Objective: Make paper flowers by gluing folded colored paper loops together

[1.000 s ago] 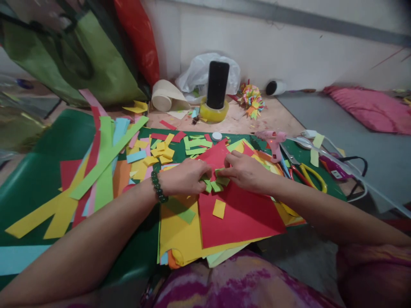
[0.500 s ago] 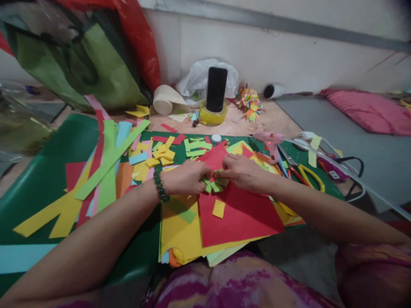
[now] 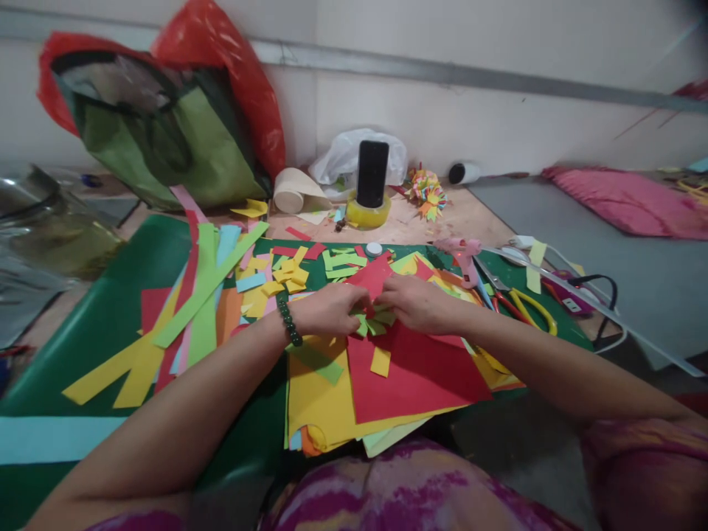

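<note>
My left hand point(image 3: 332, 310), with a dark green bead bracelet point(image 3: 288, 318) at the wrist, is closed in a pinch. My right hand point(image 3: 423, 302) faces it, its fingers bent and pressed together. Both sets of fingertips hold small light-green paper pieces point(image 3: 377, 324), which fan out between them; the exact grip is hidden behind the fingers. Under the hands lies a red paper sheet point(image 3: 420, 376) on top of a yellow sheet point(image 3: 318, 391). A small yellow paper piece point(image 3: 380, 362) rests on the red sheet just below my fingers.
Cut yellow pieces point(image 3: 290, 273) and green pieces point(image 3: 346, 262) lie beyond my left hand. Long paper strips point(image 3: 202, 295) cross at left. A pink glue gun point(image 3: 467, 258) and yellow-handled scissors point(image 3: 531, 310) lie at right. A phone point(image 3: 372, 173) stands in a tape roll point(image 3: 368, 212).
The camera view has tilted up and shifted slightly left. My two hands have drawn closer together at the green pieces, which stay over the red sheet.
</note>
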Demonstrator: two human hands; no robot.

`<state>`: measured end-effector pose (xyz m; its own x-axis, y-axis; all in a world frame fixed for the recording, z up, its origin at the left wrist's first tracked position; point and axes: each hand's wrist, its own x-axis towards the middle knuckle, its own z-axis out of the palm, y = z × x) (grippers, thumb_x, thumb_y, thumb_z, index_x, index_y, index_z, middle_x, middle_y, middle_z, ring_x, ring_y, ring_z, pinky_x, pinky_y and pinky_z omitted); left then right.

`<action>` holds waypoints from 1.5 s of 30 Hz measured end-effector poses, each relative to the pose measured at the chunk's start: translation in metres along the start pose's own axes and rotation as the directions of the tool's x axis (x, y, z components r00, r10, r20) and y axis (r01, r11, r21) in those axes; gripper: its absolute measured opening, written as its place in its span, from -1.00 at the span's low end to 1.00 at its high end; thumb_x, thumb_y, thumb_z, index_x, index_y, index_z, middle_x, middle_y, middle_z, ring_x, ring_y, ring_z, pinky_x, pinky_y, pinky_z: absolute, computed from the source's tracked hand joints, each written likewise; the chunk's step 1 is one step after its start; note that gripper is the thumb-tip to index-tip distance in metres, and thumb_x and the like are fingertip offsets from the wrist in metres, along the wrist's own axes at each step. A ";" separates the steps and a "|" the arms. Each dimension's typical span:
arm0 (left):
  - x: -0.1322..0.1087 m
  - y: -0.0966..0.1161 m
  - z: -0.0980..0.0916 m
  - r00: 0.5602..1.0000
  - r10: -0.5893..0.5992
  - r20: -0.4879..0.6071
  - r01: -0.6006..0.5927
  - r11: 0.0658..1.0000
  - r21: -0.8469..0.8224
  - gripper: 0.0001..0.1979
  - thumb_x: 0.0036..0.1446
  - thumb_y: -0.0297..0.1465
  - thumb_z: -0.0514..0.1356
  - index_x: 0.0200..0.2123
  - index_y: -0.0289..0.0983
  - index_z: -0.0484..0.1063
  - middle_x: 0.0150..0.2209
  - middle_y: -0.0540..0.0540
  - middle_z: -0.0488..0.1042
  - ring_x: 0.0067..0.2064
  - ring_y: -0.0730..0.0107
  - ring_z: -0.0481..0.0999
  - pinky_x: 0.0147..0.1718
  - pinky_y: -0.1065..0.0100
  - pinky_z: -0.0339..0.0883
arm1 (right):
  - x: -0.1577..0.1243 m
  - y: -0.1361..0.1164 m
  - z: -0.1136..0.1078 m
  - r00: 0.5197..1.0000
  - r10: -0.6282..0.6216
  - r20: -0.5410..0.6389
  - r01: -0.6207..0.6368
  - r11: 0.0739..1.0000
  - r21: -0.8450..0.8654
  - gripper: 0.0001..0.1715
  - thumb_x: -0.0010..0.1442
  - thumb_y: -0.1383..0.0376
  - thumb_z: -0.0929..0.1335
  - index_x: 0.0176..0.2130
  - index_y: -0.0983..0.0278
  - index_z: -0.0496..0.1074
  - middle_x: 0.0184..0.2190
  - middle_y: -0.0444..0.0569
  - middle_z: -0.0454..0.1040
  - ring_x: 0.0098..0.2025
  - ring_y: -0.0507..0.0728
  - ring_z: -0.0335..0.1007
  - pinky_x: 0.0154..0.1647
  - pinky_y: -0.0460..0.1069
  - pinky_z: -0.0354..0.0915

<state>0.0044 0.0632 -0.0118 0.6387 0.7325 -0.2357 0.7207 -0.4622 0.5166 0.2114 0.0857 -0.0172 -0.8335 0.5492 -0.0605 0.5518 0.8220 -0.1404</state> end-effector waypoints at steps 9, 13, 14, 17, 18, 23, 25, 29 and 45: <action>0.009 -0.030 0.001 0.999 -0.052 0.003 0.041 0.751 -0.659 -0.61 -0.10 -0.65 0.04 -0.15 -0.26 0.16 -0.16 -0.16 0.53 -0.11 0.34 0.52 -0.15 0.30 0.38 | 0.006 -0.028 -0.012 0.966 0.253 -0.046 -0.247 0.963 0.106 -0.84 0.19 0.30 0.31 -0.26 0.28 0.49 -0.29 0.03 0.54 -0.25 0.14 0.41 -0.36 -0.05 0.15; 0.010 -0.030 0.001 0.996 -0.084 -0.030 0.040 0.717 -0.696 -0.70 -0.01 -0.61 0.09 -0.18 -0.26 0.20 -0.20 -0.10 0.51 -0.13 0.38 0.52 -0.14 0.32 0.38 | 0.027 -0.044 -0.006 0.939 0.341 0.046 -0.344 0.936 0.071 -0.74 0.17 0.16 0.34 -0.23 0.28 0.47 -0.28 0.07 0.55 -0.27 0.19 0.45 -0.47 -0.04 0.07; 0.010 -0.030 0.001 0.995 -0.096 -0.042 0.041 0.725 -0.687 -0.73 0.01 -0.58 0.11 -0.19 -0.27 0.22 -0.19 -0.11 0.50 -0.14 0.37 0.52 -0.15 0.33 0.39 | 0.032 -0.047 -0.005 0.934 0.355 0.041 -0.357 0.932 0.066 -0.68 0.16 0.13 0.34 -0.16 0.29 0.45 -0.25 0.08 0.56 -0.26 0.21 0.46 -0.48 -0.04 0.06; 0.009 -0.032 0.002 0.990 -0.128 -0.056 0.059 0.747 -0.662 -0.73 0.01 -0.55 0.15 -0.16 -0.29 0.26 -0.17 -0.13 0.49 -0.18 0.35 0.52 -0.22 0.31 0.42 | 0.041 -0.050 -0.003 0.928 0.369 0.044 -0.371 0.927 0.046 -0.60 0.13 0.17 0.34 -0.06 0.30 0.41 -0.19 0.12 0.56 -0.24 0.24 0.48 -0.50 -0.04 0.06; 0.009 -0.032 0.002 0.990 -0.128 -0.050 0.064 0.750 -0.659 -0.69 0.00 -0.56 0.14 -0.13 -0.30 0.27 -0.18 -0.13 0.49 -0.21 0.35 0.52 -0.23 0.31 0.42 | 0.043 -0.050 -0.003 0.928 0.370 0.053 -0.372 0.927 0.047 -0.64 0.12 0.21 0.34 -0.09 0.30 0.42 -0.20 0.12 0.57 -0.25 0.23 0.48 -0.50 -0.04 0.06; 0.008 -0.034 0.000 0.994 -0.057 -0.092 -0.018 0.754 -0.657 -0.57 -0.08 -0.62 0.12 -0.06 -0.31 0.31 -0.15 -0.13 0.49 -0.11 0.33 0.50 -0.13 0.30 0.41 | 0.037 -0.039 -0.004 0.920 0.383 -0.078 -0.352 0.899 0.260 -0.81 0.02 0.37 0.32 -0.29 0.29 0.46 -0.34 0.03 0.57 -0.32 0.16 0.48 -0.46 -0.08 0.16; 0.007 -0.032 -0.003 0.989 -0.031 -0.146 -0.069 0.774 -0.630 -0.54 -0.10 -0.62 0.14 -0.06 -0.31 0.34 -0.09 -0.16 0.47 -0.04 0.31 0.48 -0.12 0.32 0.41 | 0.032 -0.032 -0.005 0.897 0.422 -0.133 -0.331 0.839 0.433 -0.82 -0.03 0.42 0.31 -0.35 0.29 0.45 -0.39 -0.02 0.56 -0.35 0.12 0.47 -0.44 -0.09 0.22; 0.005 -0.028 -0.006 0.977 0.016 -0.211 -0.137 0.809 -0.572 -0.52 -0.11 -0.60 0.17 -0.03 -0.32 0.37 -0.03 -0.19 0.46 -0.03 0.29 0.47 -0.13 0.32 0.41 | 0.020 -0.031 -0.006 0.853 0.513 -0.090 -0.272 0.587 0.763 -0.88 -0.09 0.43 0.30 -0.44 0.29 0.40 -0.53 -0.11 0.50 -0.45 0.08 0.47 -0.45 -0.09 0.30; 0.015 -0.023 0.019 0.961 -0.039 -0.275 0.089 0.981 0.171 -0.76 0.08 -0.40 0.19 -0.18 -0.25 0.56 -0.15 -0.20 0.55 -0.07 0.15 0.50 -0.11 0.31 0.35 | -0.078 0.069 -0.013 0.501 0.860 -0.095 -0.845 0.510 0.162 -0.45 0.18 -0.12 0.24 -0.42 0.28 0.44 -0.44 0.07 0.49 -0.37 0.17 0.36 -0.44 -0.01 0.08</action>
<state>0.0025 0.0751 -0.0424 0.5114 0.8591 -0.0196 0.8099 -0.4742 0.3453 0.3150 0.1012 -0.0090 0.0597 0.9966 -0.0572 0.9811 -0.0691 -0.1805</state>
